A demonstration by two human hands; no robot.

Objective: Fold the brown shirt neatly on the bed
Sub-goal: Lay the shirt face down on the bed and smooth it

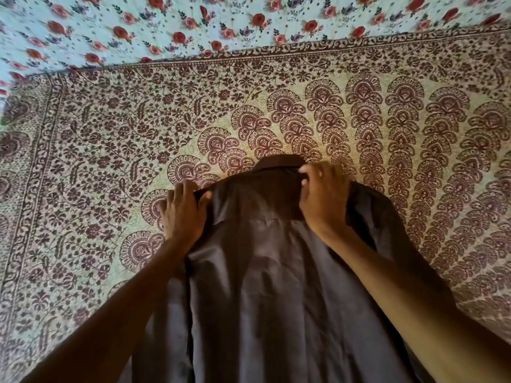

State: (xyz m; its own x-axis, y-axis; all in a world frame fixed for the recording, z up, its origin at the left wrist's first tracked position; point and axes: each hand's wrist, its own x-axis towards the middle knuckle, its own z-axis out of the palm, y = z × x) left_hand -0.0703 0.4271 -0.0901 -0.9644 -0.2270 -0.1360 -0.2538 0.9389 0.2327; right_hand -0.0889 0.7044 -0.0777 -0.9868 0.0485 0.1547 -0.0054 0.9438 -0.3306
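The brown shirt (265, 272) lies back side up on the bed, its collar (279, 163) pointing away from me and its body running down to the bottom of the view. My left hand (184, 214) pinches the left shoulder edge between thumb and fingers. At the other shoulder, just beside the collar, my right hand (322, 194) grips the fabric with curled fingers. The shirt's sleeves are hidden beneath the body or my arms.
A cream bedspread (387, 128) with a maroon floral print covers the bed under the shirt. Beyond its far border lies a light blue sheet (166, 26) with red roses. Bare bedspread stretches to the left and right of the shirt.
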